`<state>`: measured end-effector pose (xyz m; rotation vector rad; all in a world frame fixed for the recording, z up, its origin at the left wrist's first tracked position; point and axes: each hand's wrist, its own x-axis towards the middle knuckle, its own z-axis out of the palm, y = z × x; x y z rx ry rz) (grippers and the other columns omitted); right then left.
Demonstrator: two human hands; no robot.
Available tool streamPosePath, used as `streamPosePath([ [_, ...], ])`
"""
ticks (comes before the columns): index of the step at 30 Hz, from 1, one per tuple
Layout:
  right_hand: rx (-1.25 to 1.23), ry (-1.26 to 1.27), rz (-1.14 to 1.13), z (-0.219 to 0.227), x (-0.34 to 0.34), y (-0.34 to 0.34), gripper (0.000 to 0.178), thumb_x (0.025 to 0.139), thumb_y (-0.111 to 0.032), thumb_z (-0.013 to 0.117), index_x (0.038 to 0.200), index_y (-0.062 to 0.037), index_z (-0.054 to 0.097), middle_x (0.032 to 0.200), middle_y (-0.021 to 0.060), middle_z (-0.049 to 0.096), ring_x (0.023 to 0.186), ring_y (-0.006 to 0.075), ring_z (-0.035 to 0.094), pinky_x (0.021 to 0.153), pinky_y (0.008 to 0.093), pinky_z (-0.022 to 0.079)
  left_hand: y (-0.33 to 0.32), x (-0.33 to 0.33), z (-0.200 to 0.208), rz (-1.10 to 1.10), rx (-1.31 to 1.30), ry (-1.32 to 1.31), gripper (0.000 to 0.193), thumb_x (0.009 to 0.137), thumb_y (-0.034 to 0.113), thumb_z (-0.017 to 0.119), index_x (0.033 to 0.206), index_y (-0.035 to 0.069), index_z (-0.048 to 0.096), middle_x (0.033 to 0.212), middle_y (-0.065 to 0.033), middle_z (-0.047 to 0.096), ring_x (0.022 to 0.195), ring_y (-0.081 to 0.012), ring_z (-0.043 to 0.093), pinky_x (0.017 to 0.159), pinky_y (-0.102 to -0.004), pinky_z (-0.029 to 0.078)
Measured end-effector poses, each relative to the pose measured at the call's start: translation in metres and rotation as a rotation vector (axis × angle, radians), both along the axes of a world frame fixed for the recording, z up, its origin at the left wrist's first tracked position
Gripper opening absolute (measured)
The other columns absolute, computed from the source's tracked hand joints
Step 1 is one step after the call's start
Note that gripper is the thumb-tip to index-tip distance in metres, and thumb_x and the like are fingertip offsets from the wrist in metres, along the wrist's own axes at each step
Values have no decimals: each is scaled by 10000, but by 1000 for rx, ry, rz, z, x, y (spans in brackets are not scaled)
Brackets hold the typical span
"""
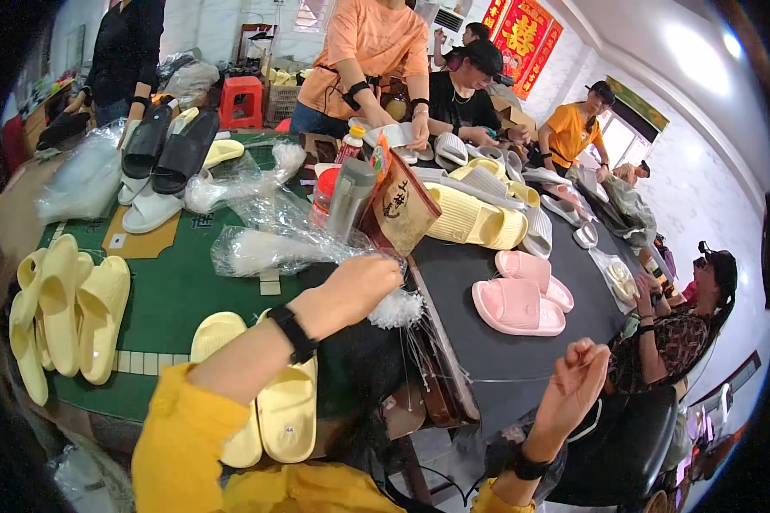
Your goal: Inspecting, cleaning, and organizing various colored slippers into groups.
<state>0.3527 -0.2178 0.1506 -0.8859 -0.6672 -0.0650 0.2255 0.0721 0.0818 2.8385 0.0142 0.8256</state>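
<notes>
My left hand (357, 293) reaches over the front edge of the green table, its fingers curled and mostly hidden. Just beyond and below it, a bundle of thin white plastic strands (398, 309) hangs at the table edge. My right hand (576, 381) is raised at the right with its fingers curled together; a thin pale strand runs toward it, and whether the fingers hold it is unclear. Close in front of me, below my left forearm, lies a pair of pale yellow slides (288, 415). A pair of pink slides (522, 295) rests on the dark table beyond my right hand.
Yellow slides (68, 308) stand on the green table (167, 295) at left, with black slides (184, 150) behind. A grey flask (351, 198), a brown paper bag (404, 205) and clear plastic bags (257, 248) stand mid-table. Several people work around the dark table (453, 312); a black chair (629, 449) is at right.
</notes>
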Motion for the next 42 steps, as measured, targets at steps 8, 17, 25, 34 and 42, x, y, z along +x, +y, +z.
streamPosePath([
  [8, 187, 184, 293, -3, 27, -36, 250, 1030, -301, 422, 869, -112, 387, 904, 55, 471, 764, 82, 425, 461, 128, 334, 25, 49, -32, 75, -17, 110, 120, 846, 96, 537, 832, 18, 627, 837, -163, 637, 818, -371, 636, 722, -454, 514],
  [17, 626, 38, 465, 20, 57, -125, 320, 1042, -320, 381, 862, -56, 385, 724, 62, 426, 494, 134, 417, 419, 243, 380, 42, 42, -46, 332, 86, 94, 92, 777, 67, 573, 759, 33, 657, 771, -174, 649, 754, -350, 665, 663, -449, 540],
  [25, 674, 40, 926, 41, 15, -105, 297, 1036, -314, 401, 842, -91, 427, 685, 19, 417, 489, 98, 423, 503, 242, 366, 28, 33, -33, 452, 105, 181, 96, 716, -23, 598, 791, 0, 653, 805, -187, 658, 758, -360, 662, 689, -422, 542],
  [34, 362, 290, 687, 8, -54, -18, 295, 1046, -329, 361, 854, -104, 357, 675, 46, 418, 473, 140, 414, 504, 272, 387, -50, -55, 20, -47, -320, -164, 208, 883, 80, 605, 1080, 30, 648, 1068, -131, 653, 894, -301, 638, 804, -367, 518],
  [42, -141, 54, 744, -5, -120, 26, 381, 992, -379, 479, 782, -97, 331, 594, 34, 397, 398, 111, 379, 343, 220, 306, -160, -142, 24, -278, -1205, 22, 262, 924, 108, 603, 1175, 33, 621, 1013, -88, 670, 892, -169, 644, 749, -288, 507],
])
